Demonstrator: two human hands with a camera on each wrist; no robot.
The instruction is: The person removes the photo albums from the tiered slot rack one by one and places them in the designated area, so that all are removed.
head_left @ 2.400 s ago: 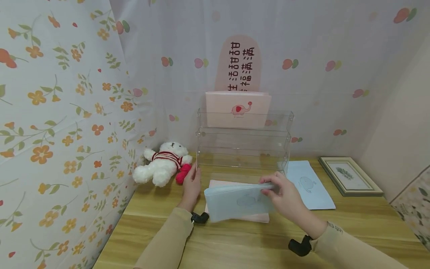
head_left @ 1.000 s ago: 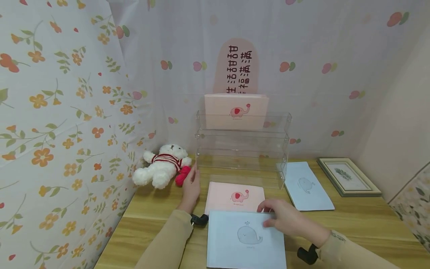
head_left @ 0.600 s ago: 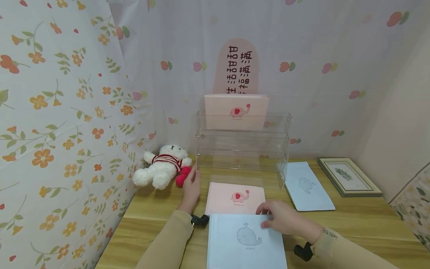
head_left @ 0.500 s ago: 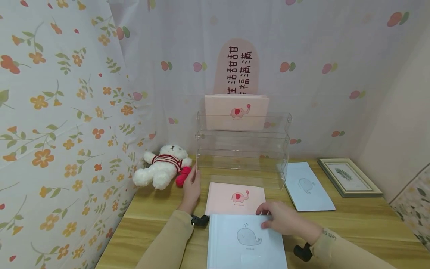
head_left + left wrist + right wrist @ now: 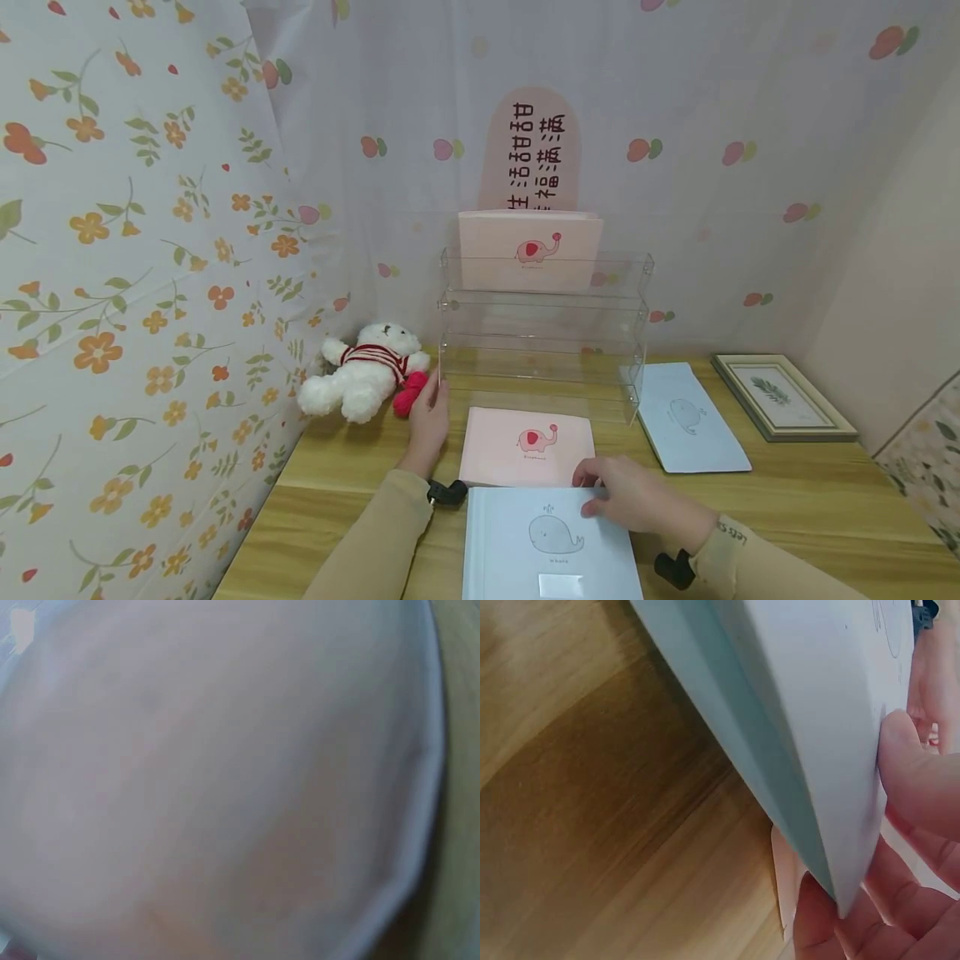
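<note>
The right hand [image 5: 633, 504] has pulled the blue book [image 5: 547, 546] closer and still pinches its corner. The left hand [image 5: 427, 421] rests open by the bear [image 5: 363, 371].

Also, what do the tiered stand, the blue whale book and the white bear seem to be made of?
The tiered stand looks like clear acrylic, glossy: the wall shows through it and its edges catch light. The blue whale book, pinched by the right hand, seems matte paper or card, with a thick block of pages in the right wrist view. The white bear looks like fluffy plush fabric.
</note>
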